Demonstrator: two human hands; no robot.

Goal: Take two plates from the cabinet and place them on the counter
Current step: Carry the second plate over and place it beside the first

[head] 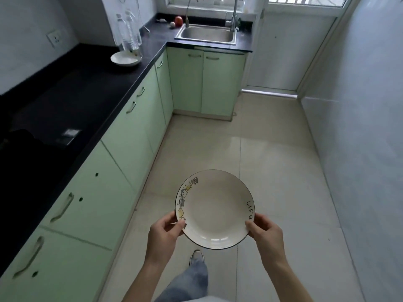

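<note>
**Plate carried in both hands above kitchen floor**

A deep white plate (214,209), rimmed in black and marked with small cartoon figures on one side and the word "Life" on the other, is held level over the pale tiled floor (272,149). It is pinched at its near left edge by the left hand (163,234), thumb laid on the rim and fingers curled beneath, and at its near right edge by the right hand (265,233) in the same grip. A jeans leg (187,282) and a light shoe (197,257) are seen below the plate.

To the left, a row of pale green cabinet doors (122,153) with metal handles is topped by a long black bench (72,94). Farther along that bench, well apart from the hands, a second white plate (125,58) is set down just in front of clear plastic bottles (129,31).

At the far end, a steel sink (207,34) with two taps is sunk into the bench under a window, and a red apple (178,20) is seen beside its left corner.
</note>
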